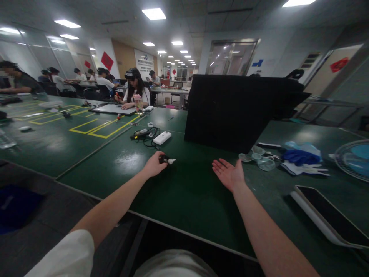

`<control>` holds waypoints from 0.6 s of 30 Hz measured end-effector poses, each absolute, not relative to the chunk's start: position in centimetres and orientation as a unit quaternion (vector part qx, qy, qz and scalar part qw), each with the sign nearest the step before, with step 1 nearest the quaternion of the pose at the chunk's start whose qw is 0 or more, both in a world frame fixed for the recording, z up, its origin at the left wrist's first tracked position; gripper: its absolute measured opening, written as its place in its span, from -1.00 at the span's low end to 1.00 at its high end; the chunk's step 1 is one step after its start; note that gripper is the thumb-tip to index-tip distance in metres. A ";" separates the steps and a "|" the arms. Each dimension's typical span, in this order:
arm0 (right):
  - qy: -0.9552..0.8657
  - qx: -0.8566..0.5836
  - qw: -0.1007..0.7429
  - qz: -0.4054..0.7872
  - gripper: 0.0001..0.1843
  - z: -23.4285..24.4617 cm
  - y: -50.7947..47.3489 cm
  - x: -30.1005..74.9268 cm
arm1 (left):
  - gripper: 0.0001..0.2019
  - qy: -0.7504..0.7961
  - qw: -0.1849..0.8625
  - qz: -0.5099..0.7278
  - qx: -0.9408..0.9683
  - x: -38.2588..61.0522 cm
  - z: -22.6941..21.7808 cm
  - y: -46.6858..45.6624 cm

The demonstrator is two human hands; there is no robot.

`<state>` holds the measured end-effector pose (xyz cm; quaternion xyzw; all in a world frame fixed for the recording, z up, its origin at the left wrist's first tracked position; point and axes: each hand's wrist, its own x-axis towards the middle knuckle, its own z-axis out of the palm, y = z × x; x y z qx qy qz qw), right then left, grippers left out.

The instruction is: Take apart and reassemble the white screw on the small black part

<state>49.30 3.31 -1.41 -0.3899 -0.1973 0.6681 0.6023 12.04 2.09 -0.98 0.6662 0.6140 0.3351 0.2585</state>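
The left hand (155, 165) pinches a small dark-and-white object (170, 160) over the green table (187, 200), while the right hand (230, 175) is spread, palm upward.

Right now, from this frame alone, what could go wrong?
The small dark-and-white item could slip, since its white end sticks out of the left grip. If that grip moved forward, it might bump the white device just beyond. The open right grip could nudge the clear pieces near its thumb.
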 end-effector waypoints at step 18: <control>-0.204 -0.395 0.603 0.662 -0.21 -1.3 3.3 49.1 | -0.56 0.633 -0.092 0.205 0.741 2.3 0.6 1.4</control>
